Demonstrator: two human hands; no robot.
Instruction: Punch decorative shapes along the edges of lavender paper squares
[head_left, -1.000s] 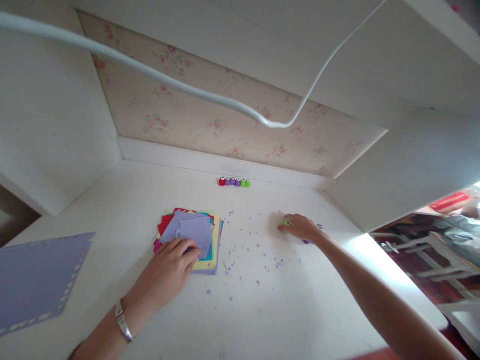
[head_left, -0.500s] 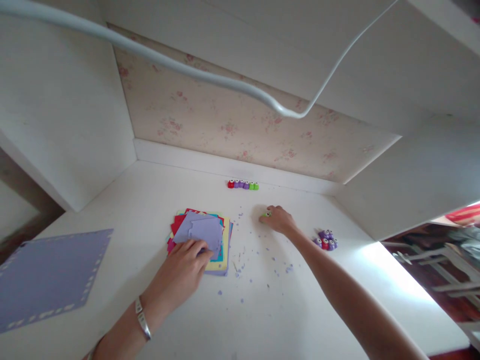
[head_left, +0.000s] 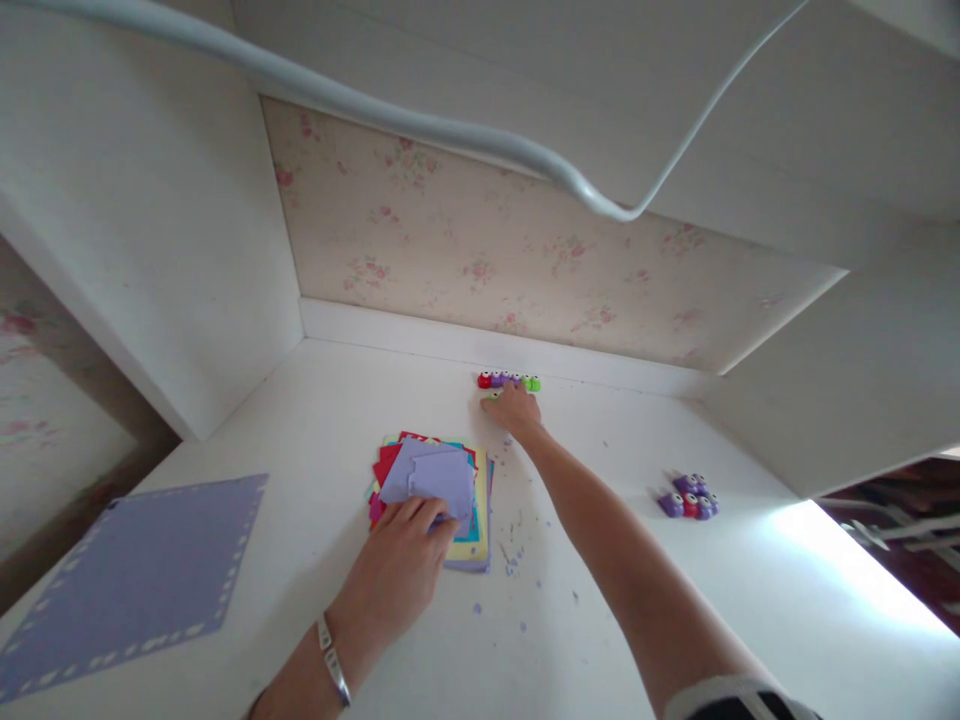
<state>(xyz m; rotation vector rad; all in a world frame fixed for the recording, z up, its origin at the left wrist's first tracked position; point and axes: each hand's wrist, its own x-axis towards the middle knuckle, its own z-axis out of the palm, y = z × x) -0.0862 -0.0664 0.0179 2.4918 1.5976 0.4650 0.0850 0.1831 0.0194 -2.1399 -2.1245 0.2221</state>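
My right hand (head_left: 516,404) is at the back of the table, fingers closed round a small green toy with a bulging eye (head_left: 494,396), mostly hidden by them. Just behind it stands a row of similar toys, with a red toy (head_left: 484,381) at its left end, purple ones in the middle and light green toys (head_left: 532,383) at its right. My left hand (head_left: 411,545) rests on the lower edge of a stack of coloured paper (head_left: 442,475), its fingers curled and pressed together. What lies between those fingertips, if anything, is hidden.
A cluster of purple and red eyed toys (head_left: 690,503) sits to the right. A large purple sheet with a white-marked border (head_left: 150,570) lies at the left. Tiny purple scraps (head_left: 513,560) dot the white table. A white cable (head_left: 450,130) crosses above.
My right hand has moved left and back with the green toy, up to the row. My left hand stays on the paper stack. The view has shifted slightly.
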